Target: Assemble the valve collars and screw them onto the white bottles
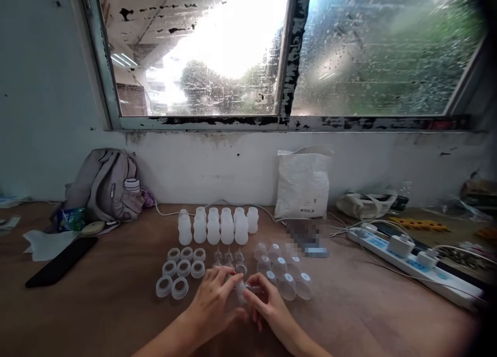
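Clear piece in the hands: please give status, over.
Left hand and right hand hold clear piece between fingertips. White rings close on left, cups close on right. Piece partly hidden by fingers.

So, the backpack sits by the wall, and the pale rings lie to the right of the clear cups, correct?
Not quite: the head view shows the pale rings left of the clear cups. The backpack does sit by the wall.

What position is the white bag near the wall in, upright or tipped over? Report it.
Upright. The white bag stands on the table in front of the wall, its bottom edge down and top edge up.
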A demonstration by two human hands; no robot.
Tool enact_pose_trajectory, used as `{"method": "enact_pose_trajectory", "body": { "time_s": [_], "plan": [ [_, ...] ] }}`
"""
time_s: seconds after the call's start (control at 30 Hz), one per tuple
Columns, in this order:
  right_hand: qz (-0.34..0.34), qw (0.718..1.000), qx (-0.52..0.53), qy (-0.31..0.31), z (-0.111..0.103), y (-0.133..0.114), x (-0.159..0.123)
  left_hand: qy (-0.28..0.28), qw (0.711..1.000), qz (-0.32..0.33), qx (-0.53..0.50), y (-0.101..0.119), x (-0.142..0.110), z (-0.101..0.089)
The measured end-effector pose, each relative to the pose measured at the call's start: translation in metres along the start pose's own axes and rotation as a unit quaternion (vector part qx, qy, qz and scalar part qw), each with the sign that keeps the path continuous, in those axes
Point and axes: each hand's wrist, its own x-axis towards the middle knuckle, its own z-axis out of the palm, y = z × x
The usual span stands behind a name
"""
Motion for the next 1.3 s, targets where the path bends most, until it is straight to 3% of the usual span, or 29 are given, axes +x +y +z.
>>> {"method": "enact_pose_trajectory", "body": {
  "time_s": [0.1,0.17,0.27,0.4,0.5,0.63,0.77,0.9,1.0,1.1,1.2,1.3],
  "plan": [
    [0.005,1.0,-0.007,0.017,-0.003,0.0,0.001,-0.03,0.999,-0.027,0.015,-0.016,0.013,-0.026],
    [0.012,1.0,-0.015,0.022,-0.003,-0.001,0.001,-0.013,0.992,-0.118,0.043,-0.034,0.029,-0.044],
    [0.032,0.999,-0.029,0.021,-0.002,-0.001,-0.001,-0.002,0.967,-0.206,0.152,-0.065,0.058,-0.062],
    [0.047,0.998,-0.042,0.009,0.0,0.002,-0.001,-0.036,0.929,-0.266,0.255,-0.096,0.086,-0.062],
    [0.046,0.998,-0.048,0.008,0.0,0.003,-0.001,-0.063,0.926,-0.26,0.267,-0.101,0.096,-0.058],
    [0.025,0.998,-0.049,0.01,0.0,-0.002,-0.006,-0.049,0.924,-0.236,0.296,-0.083,0.096,-0.07],
    [-0.024,0.999,-0.025,0.018,-0.001,-0.012,-0.013,0.051,0.928,-0.19,0.317,-0.044,0.077,-0.096],
    [-0.104,0.992,0.016,0.073,-0.003,-0.03,-0.015,0.144,0.95,-0.141,0.237,-0.003,0.046,-0.105],
    [-0.171,0.98,0.0,0.104,-0.009,-0.054,-0.012,0.135,0.981,-0.088,0.109,0.019,0.026,-0.093],
    [-0.216,0.971,-0.063,0.076,-0.017,-0.078,-0.009,0.086,0.996,-0.025,-0.004,0.029,0.015,-0.072],
    [-0.211,0.972,-0.101,0.035,-0.025,-0.086,-0.006,0.038,0.997,0.006,-0.066,0.03,0.01,-0.048],
    [-0.191,0.976,-0.098,0.025,-0.026,-0.079,-0.004,0.038,0.991,0.021,-0.127,0.027,0.006,-0.023]
  ]
}}
